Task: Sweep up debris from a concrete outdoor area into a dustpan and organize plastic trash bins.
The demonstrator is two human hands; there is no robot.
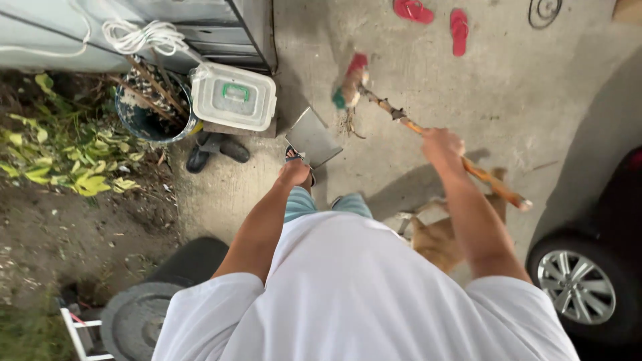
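My right hand [441, 144] is wrapped tight around the wooden broom handle [461, 164], gripping it about midway along its length. The handle runs on a diagonal: its butt end sticks out low and to my right, and it climbs up and leftward to the broom head [349, 90], which sits on the concrete [401, 53] well ahead of me. My left hand [294, 172] is closed on the grip of the metal dustpan [312, 138], and the pan's flat plate tilts out just beyond my knuckles. So the bristles lie to the right of the pan and a little farther out, near its edge but not touching it; a small tuft of debris [349, 124] sits between them. The left hand is the nearer one to that gap.

Underfoot it's bare grey concrete. To my left, a white lidded box [234, 97] beside a dark bucket [150, 110], then leaves and dirt. Red flip-flops [435, 20] lie far ahead, a car wheel [578, 287] to my right, and a tan dog [438, 241] close behind my right arm.
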